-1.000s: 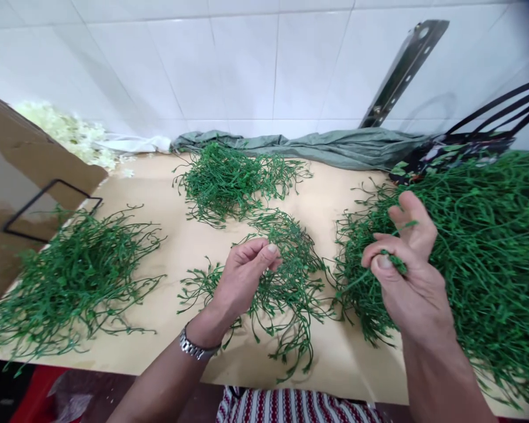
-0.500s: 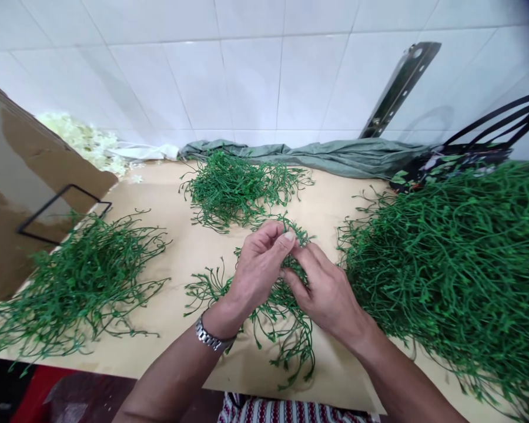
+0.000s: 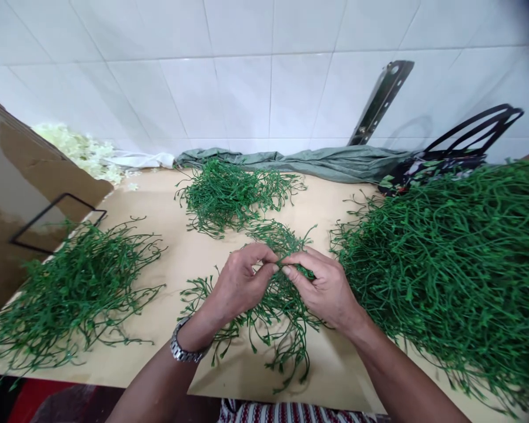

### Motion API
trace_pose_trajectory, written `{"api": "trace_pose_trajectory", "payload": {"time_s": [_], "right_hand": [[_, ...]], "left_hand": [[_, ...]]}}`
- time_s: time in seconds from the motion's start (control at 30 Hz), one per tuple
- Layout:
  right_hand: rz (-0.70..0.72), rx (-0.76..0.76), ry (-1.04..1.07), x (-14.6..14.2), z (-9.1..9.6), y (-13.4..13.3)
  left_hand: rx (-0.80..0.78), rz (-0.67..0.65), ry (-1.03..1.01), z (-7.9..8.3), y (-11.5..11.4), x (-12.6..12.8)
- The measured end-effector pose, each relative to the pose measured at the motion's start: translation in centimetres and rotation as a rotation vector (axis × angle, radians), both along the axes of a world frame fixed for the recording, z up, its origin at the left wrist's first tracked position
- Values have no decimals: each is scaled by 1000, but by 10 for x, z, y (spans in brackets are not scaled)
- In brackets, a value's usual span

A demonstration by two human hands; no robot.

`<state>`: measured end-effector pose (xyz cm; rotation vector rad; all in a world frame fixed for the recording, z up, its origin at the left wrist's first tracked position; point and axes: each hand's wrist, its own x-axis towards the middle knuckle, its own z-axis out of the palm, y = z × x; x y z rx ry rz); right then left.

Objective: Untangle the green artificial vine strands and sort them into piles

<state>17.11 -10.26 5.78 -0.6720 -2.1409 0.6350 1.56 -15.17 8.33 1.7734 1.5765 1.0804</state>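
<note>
Green stem [image 3: 281, 262], mostly covered, is pinched by both our left hand [image 3: 242, 279] and right hand [image 3: 324, 285], above the middle pile [image 3: 273, 305]. We see the big heap [image 3: 458, 258] cut off at right.

No text, label, brand or number can be read. The cardboard box [image 3: 39, 176] shows no legible print on its visible side, nor does the slotted metal strip [image 3: 380, 104] (or the small metal wristband [image 3: 177, 348])

Plastic-looking stems [image 3: 284, 298], glossy wall tiles [image 3: 242, 97]
</note>
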Motion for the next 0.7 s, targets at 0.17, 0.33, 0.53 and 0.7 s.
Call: {"api": "trace_pose_trajectory", "payload": {"time_s": [0.17, 0.33, 0.53, 0.7], "right_hand": [[72, -55, -147, 9, 0, 5], [103, -58, -71, 12, -3, 6], [113, 57, -12, 12, -6, 4], [134, 36, -12, 12, -6, 3]], "left_hand": [[-75, -3, -170, -7, -2, 3], [-204, -99, -404, -9, -4, 6], [-121, -41, -431, -16, -2, 7], [-127, -52, -507, -19, -5, 10]]}}
